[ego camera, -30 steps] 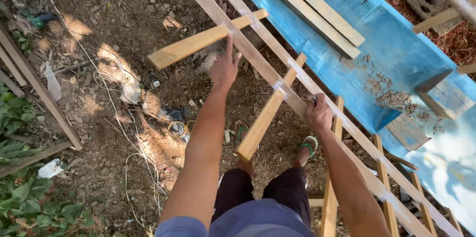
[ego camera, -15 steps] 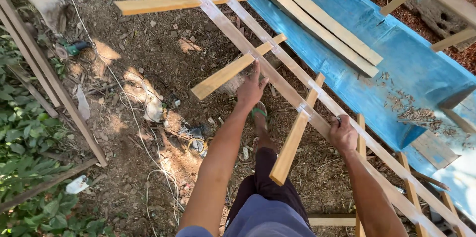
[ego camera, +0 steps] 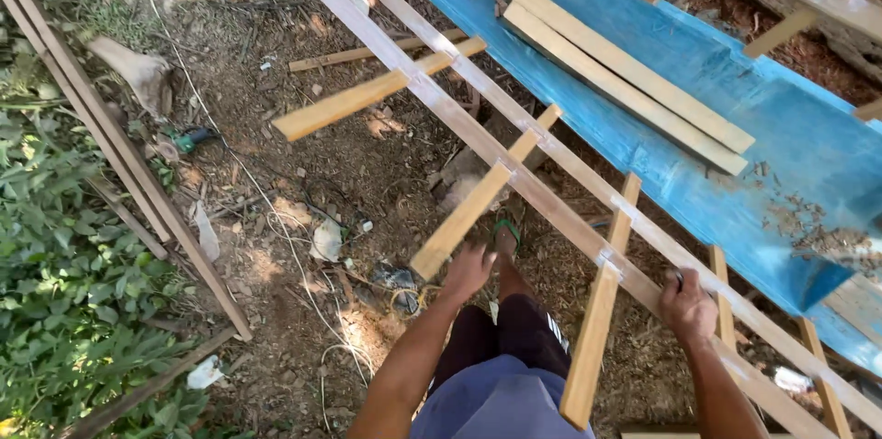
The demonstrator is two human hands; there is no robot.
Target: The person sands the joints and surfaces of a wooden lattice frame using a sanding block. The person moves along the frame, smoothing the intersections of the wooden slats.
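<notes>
A long frame of two pale wooden rails (ego camera: 514,173) joined by short light-wood crosspieces is shown running diagonally above bare, littered soil. The left hand (ego camera: 469,270) is laid on the free end of one short light-wood crosspiece (ego camera: 464,219), fingers loosely curled over it, apparently to steady it. The right hand (ego camera: 687,303) is closed around the nearer rail, seemingly so that the frame is kept level. A sandalled foot (ego camera: 503,235) is seen below. A blue-painted plank trough (ego camera: 735,118) carrying two loose pale battens (ego camera: 625,95) lies just beside the frame, with green leafy plants (ego camera: 64,292) well apart.
</notes>
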